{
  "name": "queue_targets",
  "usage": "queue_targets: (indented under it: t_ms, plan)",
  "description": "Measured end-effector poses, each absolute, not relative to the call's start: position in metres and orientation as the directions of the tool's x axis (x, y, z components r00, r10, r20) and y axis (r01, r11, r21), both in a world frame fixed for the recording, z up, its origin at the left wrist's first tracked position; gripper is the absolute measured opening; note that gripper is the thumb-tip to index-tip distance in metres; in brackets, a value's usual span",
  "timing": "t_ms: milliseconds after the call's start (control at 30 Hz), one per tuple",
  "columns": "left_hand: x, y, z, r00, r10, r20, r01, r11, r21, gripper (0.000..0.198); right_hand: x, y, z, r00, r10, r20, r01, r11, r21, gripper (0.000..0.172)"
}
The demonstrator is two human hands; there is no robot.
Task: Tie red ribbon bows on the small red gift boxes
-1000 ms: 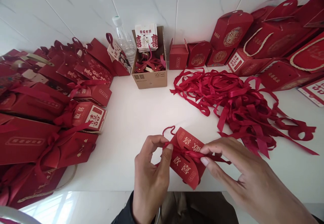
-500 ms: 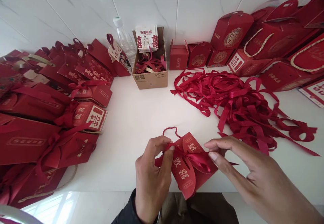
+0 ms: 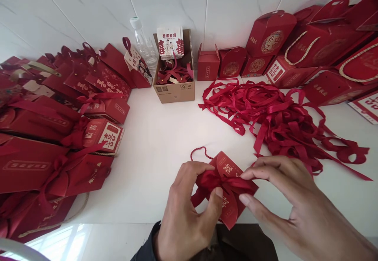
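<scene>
A small red gift box [image 3: 232, 206] with gold lettering and curved top flaps lies tilted at the table's front edge. Across its top runs a red satin ribbon bow [image 3: 223, 182], with a thin twisted cord [image 3: 198, 149] behind it. My left hand [image 3: 191, 206] is at the bow's left side, thumb and forefinger apart on either side of the loop and touching it. On the right, the fingertips of my right hand [image 3: 277, 198] touch the bow's right loop, while the thumb stands apart below. Parts of the box are hidden behind my left hand.
A heap of loose red ribbons [image 3: 265, 115] lies right of centre. Finished-looking red boxes with bows [image 3: 100, 135] crowd the left. At the back are a cardboard box [image 3: 177, 91], a clear bottle [image 3: 143, 44] and more red boxes [image 3: 268, 32] along the wall.
My left hand has moved right over the bow and its thumb and forefinger have parted. The right fingers have let go of the ribbon's end and spread.
</scene>
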State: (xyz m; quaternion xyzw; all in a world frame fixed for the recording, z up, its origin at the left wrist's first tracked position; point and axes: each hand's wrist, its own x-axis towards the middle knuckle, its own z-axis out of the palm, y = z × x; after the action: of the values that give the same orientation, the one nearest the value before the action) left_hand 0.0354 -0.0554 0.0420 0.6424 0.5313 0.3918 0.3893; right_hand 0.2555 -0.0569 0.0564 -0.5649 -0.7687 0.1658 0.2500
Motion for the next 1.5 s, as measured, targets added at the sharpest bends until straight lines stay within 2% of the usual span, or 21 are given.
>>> queue_targets:
  t_ms: [100,233,333,433,500,600,667,767,900,1000,1100,1200,1333,1400,1500]
  plan:
    - [0.038,-0.054,0.039,0.126,0.988,0.089,0.37,-0.13,0.92,0.008,0.252,-0.06,0.057,-0.25,0.948,0.198,0.784,0.318,-0.532,0.007]
    - [0.039,-0.055,0.035,0.102,0.992,0.079,0.355,-0.111,0.928,0.009,0.245,-0.063,0.063,-0.24,0.938,0.25,0.752,0.342,-0.563,0.009]
    - [0.04,-0.058,0.034,0.097,0.994,0.056,0.337,-0.086,0.938,0.017,0.241,-0.064,0.065,-0.232,0.947,0.221,0.709,0.32,-0.628,0.008]
    - [0.04,-0.06,0.035,0.131,0.979,0.156,0.379,-0.195,0.905,0.035,0.24,-0.065,0.064,-0.183,0.974,0.137,0.679,0.226,-0.698,0.011]
    - [0.042,-0.058,0.037,0.175,0.95,0.257,0.415,-0.308,0.856,0.039,0.239,-0.066,0.064,-0.128,0.989,0.068,0.663,0.136,-0.736,0.015]
    - [0.045,-0.054,0.038,0.237,0.91,0.34,0.431,-0.412,0.803,0.03,0.239,-0.067,0.065,-0.081,0.997,-0.003,0.646,0.051,-0.762,0.021]
    - [0.047,-0.05,0.038,0.255,0.904,0.342,0.415,-0.422,0.806,0.02,0.241,-0.066,0.065,-0.116,0.993,0.019,0.653,0.091,-0.752,0.019]
    - [0.048,-0.047,0.036,0.243,0.927,0.287,0.363,-0.361,0.859,0.013,0.247,-0.063,0.063,-0.191,0.976,0.1,0.696,0.207,-0.688,0.018]
    - [0.045,-0.047,0.037,0.234,0.942,0.24,0.308,-0.306,0.901,0.014,0.255,-0.06,0.059,-0.228,0.964,0.133,0.744,0.261,-0.616,0.021]
    - [0.037,-0.048,0.039,0.201,0.952,0.229,0.338,-0.287,0.896,0.023,0.255,-0.059,0.059,-0.268,0.956,0.119,0.729,0.282,-0.624,0.024]
    - [0.029,-0.048,0.039,0.166,0.969,0.184,0.409,-0.238,0.881,0.031,0.252,-0.059,0.061,-0.274,0.954,0.118,0.703,0.283,-0.653,0.015]
    - [0.027,-0.048,0.037,0.136,0.979,0.15,0.421,-0.194,0.886,0.018,0.245,-0.064,0.062,-0.214,0.971,0.108,0.681,0.227,-0.696,0.005]
    - [0.035,-0.049,0.035,0.038,0.999,0.034,0.335,-0.044,0.941,0.01,0.238,-0.07,0.057,-0.106,0.994,0.026,0.677,0.091,-0.73,0.003]
    - [0.039,-0.05,0.035,0.002,1.0,-0.023,0.289,0.022,0.957,0.012,0.238,-0.07,0.053,-0.14,0.989,0.046,0.687,0.13,-0.715,0.004]
    - [0.041,-0.052,0.034,-0.039,0.999,-0.017,0.266,0.027,0.964,0.013,0.24,-0.066,0.05,-0.214,0.972,0.099,0.688,0.222,-0.69,0.01]
